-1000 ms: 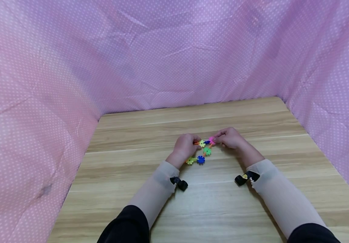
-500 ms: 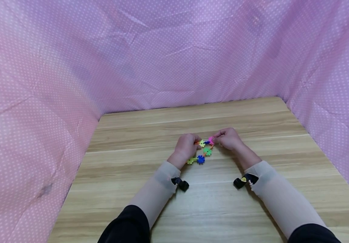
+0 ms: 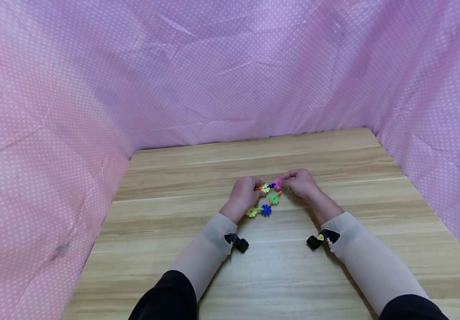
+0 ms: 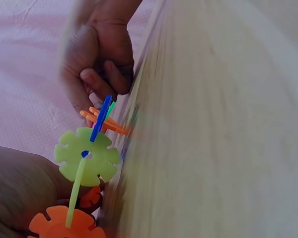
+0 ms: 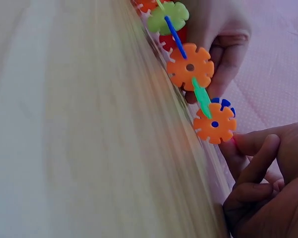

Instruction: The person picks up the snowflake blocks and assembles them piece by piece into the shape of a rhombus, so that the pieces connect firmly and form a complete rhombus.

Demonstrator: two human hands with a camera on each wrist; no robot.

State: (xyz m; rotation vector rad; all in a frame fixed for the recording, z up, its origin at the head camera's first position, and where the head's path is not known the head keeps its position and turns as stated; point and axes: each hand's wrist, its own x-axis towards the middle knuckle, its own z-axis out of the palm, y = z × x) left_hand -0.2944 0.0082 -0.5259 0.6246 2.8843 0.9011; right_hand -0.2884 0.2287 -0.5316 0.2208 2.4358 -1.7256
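Notched plastic snowflake discs are joined edge to edge in a curved chain above the table. My left hand (image 3: 244, 196) grips the chain at its left side, its fingers around an orange disc (image 3: 258, 189) beside a yellow disc (image 3: 265, 188). My right hand (image 3: 300, 183) pinches a pink disc (image 3: 277, 183) between thumb and fingertips. A green disc (image 3: 274, 198), a blue disc (image 3: 266, 210) and a yellow-green disc (image 3: 252, 212) form the near side. In the right wrist view, orange discs (image 5: 190, 67) show along the chain. My left hand hides part of it.
The chain is over a wood-grain table (image 3: 270, 275). Pink dotted cloth (image 3: 230, 71) hangs around the table's back and sides. Black wrist cameras (image 3: 240, 243) stick out from both sleeves.
The pink disc has shifted slightly up and left with my right fingers. A small gap now shows between it and the orange piece above the green disc. My left hand barely moves.
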